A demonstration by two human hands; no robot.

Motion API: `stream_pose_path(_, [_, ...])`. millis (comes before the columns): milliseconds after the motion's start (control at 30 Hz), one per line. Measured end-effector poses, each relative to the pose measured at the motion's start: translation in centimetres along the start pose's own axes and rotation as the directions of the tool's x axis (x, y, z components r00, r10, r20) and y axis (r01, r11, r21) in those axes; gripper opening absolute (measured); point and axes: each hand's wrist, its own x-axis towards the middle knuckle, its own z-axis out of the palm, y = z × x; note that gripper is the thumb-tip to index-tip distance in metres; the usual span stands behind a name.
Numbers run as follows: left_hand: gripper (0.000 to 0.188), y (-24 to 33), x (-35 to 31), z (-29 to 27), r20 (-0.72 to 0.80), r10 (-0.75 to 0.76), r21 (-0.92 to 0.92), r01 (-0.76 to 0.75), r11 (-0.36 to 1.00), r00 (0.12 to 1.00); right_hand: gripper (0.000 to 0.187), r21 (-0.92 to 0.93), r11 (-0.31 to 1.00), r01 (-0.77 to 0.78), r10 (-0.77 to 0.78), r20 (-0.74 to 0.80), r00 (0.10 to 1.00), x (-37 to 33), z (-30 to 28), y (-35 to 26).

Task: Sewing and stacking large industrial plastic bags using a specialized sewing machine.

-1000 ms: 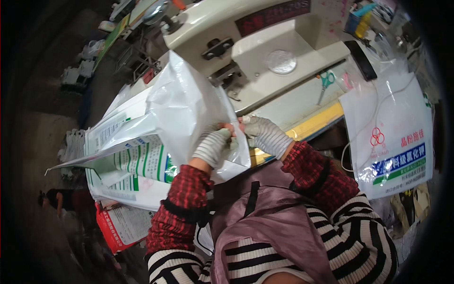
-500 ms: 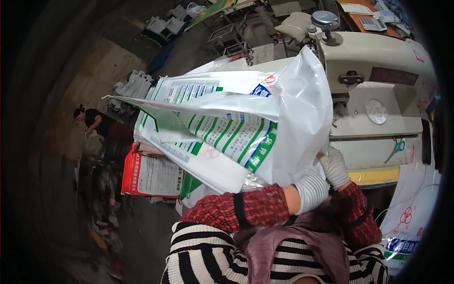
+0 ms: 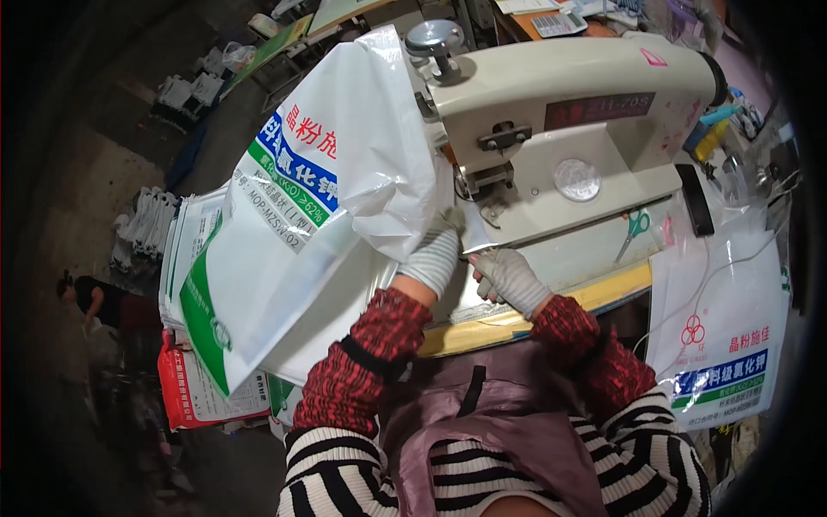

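Left hand (image 3: 433,255), gloved with ribbed cloth, centre of the frame: it lies against the right-hand edge of a white bag (image 3: 320,220); its fingertips are unclear, so whether this grip is clamped on the plastic cannot be told. Right hand (image 3: 512,281), just right of centre: fingers curled inward, the tips near each other; what, if anything, lies between them cannot be told.

The bag slants from upper centre to lower left, its blue and green bands facing up. Compared with 0.5 s ago, its striped, gaping fold is out of sight, and the 2 hands, then close together, stand apart. The left hand is now just beside the needle end of the sewing machine (image 3: 594,99), which suggests that the edge is being placed for stitching.

Farther out, a worktop (image 3: 568,250) carries scissors (image 3: 636,226) and a black oblong object (image 3: 696,200), both right of centre. A second white bag (image 3: 668,345) hangs at lower right; a red package (image 3: 176,389) lies at lower left. A co-worker (image 3: 96,297) appears at the left rim.
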Motion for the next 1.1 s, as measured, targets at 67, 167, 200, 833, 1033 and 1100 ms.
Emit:
stream_pose_path(67, [0.041, -2.1, 2.2, 0.2, -0.202, 0.344, 0.23, -0.297, 0.927, 0.917, 0.032, 0.055, 0.998, 0.01, -0.009, -0.016, 1.0, -0.2, 0.4, -0.2])
stream_pose_path(167, [0.039, 0.5, 1.7, 0.7, 0.012, -0.133, 0.163, 0.129, 0.978, 0.991, 0.028, -0.009, 0.954, 0.3, -0.298, -0.122, 0.947, -0.1, 1.2, -0.7])
stream_pose_path(200, [0.037, 0.0, 0.8, 1.5, 0.065, -0.028, -0.172, 0.039, 0.984, 0.997, 0.022, -0.258, 0.82, 0.511, -0.566, -0.228, 0.792, -0.3, 2.0, -2.7])
stream_pose_path(833, [0.029, -16.6, -17.9, -20.7, -0.467, -0.598, -0.882, -0.296, 0.366, 0.652, 0.011, -0.067, 0.625, 0.778, -0.774, 0.075, 0.629, -9.4, 5.3, -13.3])
stream_pose_path(1033, [0.045, -24.7, -22.5, -25.6, -0.404, -0.62, -0.911, -0.358, 0.206, 0.672, 0.013, -0.485, 0.15, 0.862, -0.781, 0.476, 0.404, -12.3, 13.1, -7.7])
stream_pose_path(1100, [0.051, -26.4, -24.3, -23.3, -0.375, -0.64, -0.916, -0.376, 0.143, 0.671, 0.014, -0.556, 0.223, 0.801, -0.672, 0.507, 0.539, -12.2, 13.5, -5.9])
